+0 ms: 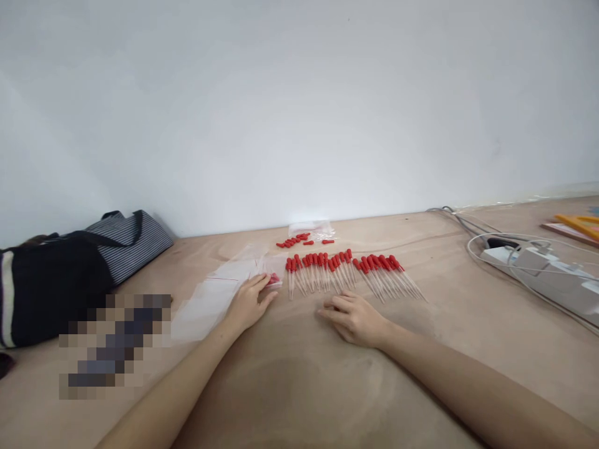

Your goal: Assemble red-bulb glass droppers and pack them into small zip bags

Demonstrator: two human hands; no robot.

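My left hand (249,304) lies flat with thumb and fingers apart. Its fingertips touch a small clear bag with red pieces (274,279) inside, at the edge of several clear zip bags (206,302). My right hand (353,319) rests on the wood, fingers loosely bent and a little apart, with nothing visible in them. Just beyond it lie rows of droppers with red rubber bulbs and clear tubes, one group in the middle (321,262) and one on the right (381,265). Their bulbs point toward the wall.
Loose red bulbs (294,240) and clear tubes on a bag (311,228) lie near the wall. On the left are a black bag (56,287), a striped bag (145,240) and a blurred-out object (119,346). A white power strip (545,271) with cables stands right.
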